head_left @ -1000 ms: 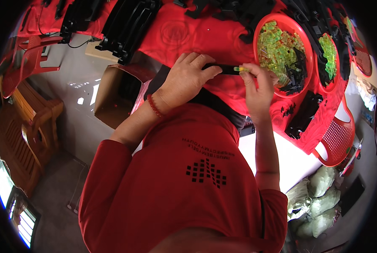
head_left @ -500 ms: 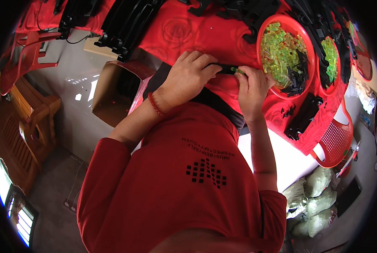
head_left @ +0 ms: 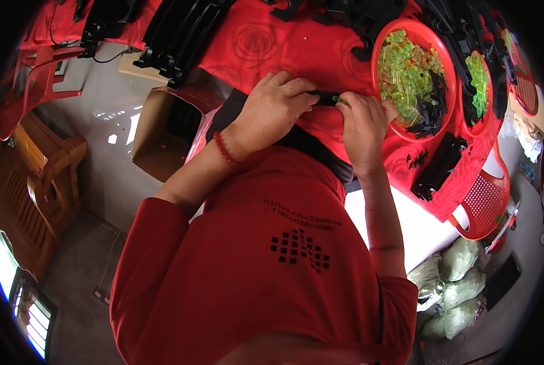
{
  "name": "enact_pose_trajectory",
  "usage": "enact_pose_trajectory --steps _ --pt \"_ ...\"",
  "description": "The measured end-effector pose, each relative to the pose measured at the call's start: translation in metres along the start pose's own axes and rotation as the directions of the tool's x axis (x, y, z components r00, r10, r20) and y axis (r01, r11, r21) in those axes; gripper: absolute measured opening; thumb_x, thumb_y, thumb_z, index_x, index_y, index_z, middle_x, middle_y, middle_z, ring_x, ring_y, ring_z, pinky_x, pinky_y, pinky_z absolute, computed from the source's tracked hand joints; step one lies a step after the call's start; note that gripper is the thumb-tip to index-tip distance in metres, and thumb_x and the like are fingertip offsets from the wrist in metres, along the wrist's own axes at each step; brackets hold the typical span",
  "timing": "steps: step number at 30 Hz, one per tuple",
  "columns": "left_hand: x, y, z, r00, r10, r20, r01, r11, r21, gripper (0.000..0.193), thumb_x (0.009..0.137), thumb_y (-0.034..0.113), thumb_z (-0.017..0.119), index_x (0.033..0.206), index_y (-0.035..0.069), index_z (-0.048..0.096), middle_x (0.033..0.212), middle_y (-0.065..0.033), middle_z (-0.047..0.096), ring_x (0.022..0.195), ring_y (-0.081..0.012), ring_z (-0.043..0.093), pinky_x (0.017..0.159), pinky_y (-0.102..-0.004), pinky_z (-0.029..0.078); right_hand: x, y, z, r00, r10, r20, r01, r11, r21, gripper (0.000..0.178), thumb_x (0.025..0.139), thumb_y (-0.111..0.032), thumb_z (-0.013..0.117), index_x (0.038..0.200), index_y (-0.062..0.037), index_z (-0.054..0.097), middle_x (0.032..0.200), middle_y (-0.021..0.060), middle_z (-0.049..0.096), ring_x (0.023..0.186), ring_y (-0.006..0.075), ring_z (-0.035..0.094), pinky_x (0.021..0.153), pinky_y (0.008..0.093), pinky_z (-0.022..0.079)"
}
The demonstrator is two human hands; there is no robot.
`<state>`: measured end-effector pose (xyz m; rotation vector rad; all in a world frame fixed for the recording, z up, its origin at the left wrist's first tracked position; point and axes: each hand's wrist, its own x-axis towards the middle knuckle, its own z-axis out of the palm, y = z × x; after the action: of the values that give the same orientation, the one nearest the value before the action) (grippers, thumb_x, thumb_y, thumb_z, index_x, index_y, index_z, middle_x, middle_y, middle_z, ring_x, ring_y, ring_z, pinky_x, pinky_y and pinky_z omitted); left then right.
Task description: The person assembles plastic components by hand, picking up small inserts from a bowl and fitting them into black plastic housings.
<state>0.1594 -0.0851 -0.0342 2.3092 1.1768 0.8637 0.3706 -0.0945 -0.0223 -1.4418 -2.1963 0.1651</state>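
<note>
Between my hands, low over the near edge of the red-covered table [head_left: 253, 45], lies a black plastic part [head_left: 326, 99], mostly hidden by my fingers. My left hand [head_left: 276, 102] is closed on its left end, fingers bent over it. At the other end my right hand [head_left: 364, 118] pinches a small yellow-green piece [head_left: 340, 100] against the black part. Just beyond that hand stands a round red basin [head_left: 378, 48], heaped with translucent yellow-green pieces [head_left: 404, 70] and small black pieces [head_left: 431, 109].
Long black plastic parts [head_left: 183, 30] lie stacked at the far left. Another black part [head_left: 443, 167] rests right of me, near a second red basin [head_left: 466, 125]. A cardboard box [head_left: 153, 131] stands at my left; red chairs [head_left: 488, 198] and pale sacks [head_left: 460, 286] are around the table.
My right hand has shifted very slightly, its fingertips still at the yellow-green piece. The left hand keeps its grip on the black part; the rest looks the same.
</note>
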Motion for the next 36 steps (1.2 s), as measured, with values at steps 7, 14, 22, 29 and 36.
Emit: enact_pose_trajectory --steps 7,14,22,29,36 --pt "0.003 0.002 -0.003 1.0 -0.002 0.011 0.002 1.0 -0.004 0.02 0.076 0.008 0.073 0.097 0.009 0.072 0.106 -0.0018 0.067 0.087 -0.0235 0.061 0.079 -0.036 0.051 0.001 0.0 -0.004 0.999 0.02 0.035 -0.019 1.0 -0.003 0.018 0.083 -0.013 0.073 0.1 -0.013 0.064 0.085 -0.0015 0.066 0.079 0.0187 0.06 0.088 0.0382 0.034" --pt "-0.001 0.009 -0.018 0.993 -0.027 0.114 0.009 0.988 0.152 0.02 0.079 0.013 0.072 0.096 0.007 0.063 0.1 -0.0047 0.063 0.09 -0.0251 0.063 0.073 -0.0377 0.054 -0.012 0.0 -0.023 0.921 0.371 -0.12 -0.32 0.895 0.31 0.014 0.089 -0.01 0.071 0.102 -0.0066 0.067 0.094 0.0045 0.07 0.084 0.0178 0.06 0.088 0.0329 0.04" --pt "0.001 0.008 -0.031 0.978 -0.111 0.177 0.084 0.985 0.154 0.032 0.083 0.012 0.065 0.113 0.007 0.056 0.106 -0.0074 0.062 0.089 -0.028 0.067 0.062 -0.0357 0.056 -0.024 0.004 -0.021 0.844 0.527 -0.096 -0.401 0.74 0.54 0.015 0.093 -0.006 0.067 0.107 -0.003 0.064 0.099 0.0062 0.071 0.088 0.0129 0.059 0.084 0.0274 0.047" --pt "0.042 -0.012 -0.039 0.788 0.436 0.435 -0.519 0.85 0.088 0.04 0.084 0.01 0.06 0.123 0.017 0.06 0.149 -0.0043 0.044 0.125 -0.0262 0.053 0.103 -0.041 0.047 -0.028 -0.001 -0.027 0.782 0.617 -0.087 -0.443 0.649 0.619 0.013 0.095 -0.004 0.064 0.107 -0.0022 0.063 0.1 0.0057 0.07 0.087 0.0092 0.057 0.083 0.0249 0.046" --pt "0.046 -0.002 -0.026 0.702 0.629 0.333 -0.698 0.701 0.148 0.014 0.082 0.016 0.063 0.095 0.011 0.068 0.136 -0.0057 0.056 0.122 -0.0251 0.056 0.107 -0.0426 0.045 -0.036 0.004 -0.037 0.744 0.659 -0.114 -0.452 0.621 0.641 0.013 0.095 -0.004 0.064 0.108 -0.002 0.063 0.097 0.004 0.067 0.087 0.0089 0.056 0.081 0.0245 0.047"
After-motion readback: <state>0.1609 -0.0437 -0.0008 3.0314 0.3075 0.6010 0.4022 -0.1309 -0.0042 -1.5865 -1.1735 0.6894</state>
